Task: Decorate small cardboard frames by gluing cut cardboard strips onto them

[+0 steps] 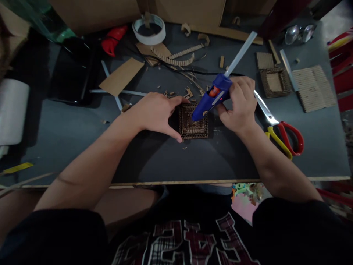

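Observation:
My right hand (239, 105) is closed round a blue glue gun (211, 98) with a pale glue stick jutting up and back from it. The gun's nozzle points down into a small square cardboard frame (193, 126) lying on the dark table (68, 132). My left hand (154, 112) rests against the frame's left side, thumb at the near corner and fingers curved over the far corner, steadying it.
Red-and-yellow scissors (284, 132) lie right of my right hand. A second cardboard frame (275, 82) and corrugated pieces (314, 87) sit at the back right. A tape roll (149, 29), cardboard sheet (121, 76), strips and scraps are behind. Glasses (299, 34) lie far right.

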